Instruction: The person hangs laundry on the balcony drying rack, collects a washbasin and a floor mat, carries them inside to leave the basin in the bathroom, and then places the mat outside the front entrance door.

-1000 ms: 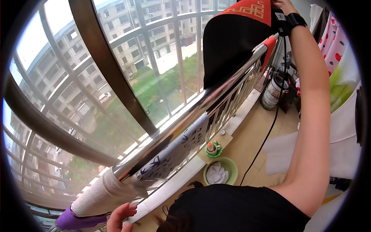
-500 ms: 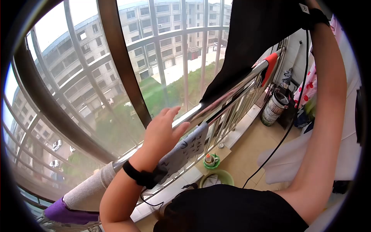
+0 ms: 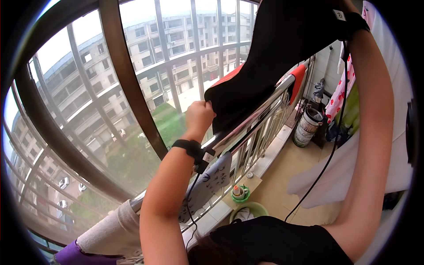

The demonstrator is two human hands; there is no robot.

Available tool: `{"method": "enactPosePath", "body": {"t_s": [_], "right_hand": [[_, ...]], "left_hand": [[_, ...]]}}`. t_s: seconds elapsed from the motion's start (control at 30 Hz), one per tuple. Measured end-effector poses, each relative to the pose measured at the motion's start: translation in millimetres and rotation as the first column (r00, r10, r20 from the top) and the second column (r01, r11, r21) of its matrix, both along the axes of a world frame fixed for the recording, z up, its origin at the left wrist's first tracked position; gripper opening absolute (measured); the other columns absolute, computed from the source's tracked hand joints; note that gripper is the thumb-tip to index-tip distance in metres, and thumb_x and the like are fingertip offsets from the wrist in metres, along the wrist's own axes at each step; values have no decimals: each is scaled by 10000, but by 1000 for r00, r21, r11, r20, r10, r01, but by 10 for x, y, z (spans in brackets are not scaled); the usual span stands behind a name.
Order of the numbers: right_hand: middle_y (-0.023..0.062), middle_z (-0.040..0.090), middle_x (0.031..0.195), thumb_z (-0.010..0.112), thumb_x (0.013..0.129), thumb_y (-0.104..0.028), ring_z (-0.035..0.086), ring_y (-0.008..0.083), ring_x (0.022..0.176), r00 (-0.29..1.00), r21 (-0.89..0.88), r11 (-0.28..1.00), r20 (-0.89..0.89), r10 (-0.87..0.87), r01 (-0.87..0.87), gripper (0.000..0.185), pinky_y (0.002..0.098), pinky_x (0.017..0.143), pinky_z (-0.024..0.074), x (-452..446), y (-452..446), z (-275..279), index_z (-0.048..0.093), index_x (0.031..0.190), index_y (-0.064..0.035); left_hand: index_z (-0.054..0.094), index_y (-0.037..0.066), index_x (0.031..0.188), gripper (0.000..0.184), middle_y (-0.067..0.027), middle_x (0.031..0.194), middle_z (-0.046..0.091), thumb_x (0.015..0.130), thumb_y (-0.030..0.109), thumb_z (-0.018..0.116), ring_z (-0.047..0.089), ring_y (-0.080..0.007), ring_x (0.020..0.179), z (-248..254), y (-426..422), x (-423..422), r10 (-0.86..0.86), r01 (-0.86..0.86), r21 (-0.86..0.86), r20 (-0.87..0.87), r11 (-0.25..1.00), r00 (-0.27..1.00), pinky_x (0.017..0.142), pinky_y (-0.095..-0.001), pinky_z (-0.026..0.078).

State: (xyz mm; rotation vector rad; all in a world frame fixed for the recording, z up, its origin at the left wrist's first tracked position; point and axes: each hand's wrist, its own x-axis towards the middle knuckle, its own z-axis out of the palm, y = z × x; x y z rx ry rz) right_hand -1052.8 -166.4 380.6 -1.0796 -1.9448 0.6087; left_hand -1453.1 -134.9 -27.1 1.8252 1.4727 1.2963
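Black-backed mat [image 3: 269,62]: clamped in left hand [image 3: 201,115], grip of right hand [image 3: 350,6] indeterminable; apparently being spread, next needing even tension.

Green basin [image 3: 261,209], patterned container [image 3: 305,131], 1 purple cloth [image 3: 74,254]

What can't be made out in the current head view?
In the head view:
Right hand: mostly cut off by the top edge; grip unclear.
Black-backed, red-faced flexible sheet: top cut off likewise; red face mostly turned away.
Pale green round basin: near side hidden by the black shirt.
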Motion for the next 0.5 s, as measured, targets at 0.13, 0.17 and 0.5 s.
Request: {"method": "enactPosePath", "body": {"t_s": [0.13,0.17,0.5], "right_hand": [[150,621,689,475,820,-203,612,268,666,586,938,270,95,-805,218,262,343,614,458,-1302,-673,-675,620,745,1],[146,623,695,476,821,-195,613,263,668,531,864,206,-81,-844,460,250,345,618,466,-1518,-748,-729,626,744,-11],[135,621,738,481,832,-192,615,240,692,681,869,385,81,-728,309,226,323,628,476,-1331,-720,-950,605,793,-7]], "left_hand": [[606,-10,599,390,-87,569,619,872,195,419,583,-143,500,305,206,-71,-92,79,46,520,996,849,512,-263,465],[602,-23,649,360,-101,604,626,878,175,409,589,-152,514,414,209,-99,-114,98,59,610,993,784,514,-257,472],[519,-69,952,265,-187,868,635,904,156,386,637,-231,748,774,-293,-285,-213,129,170,820,977,531,664,-296,525]]}}
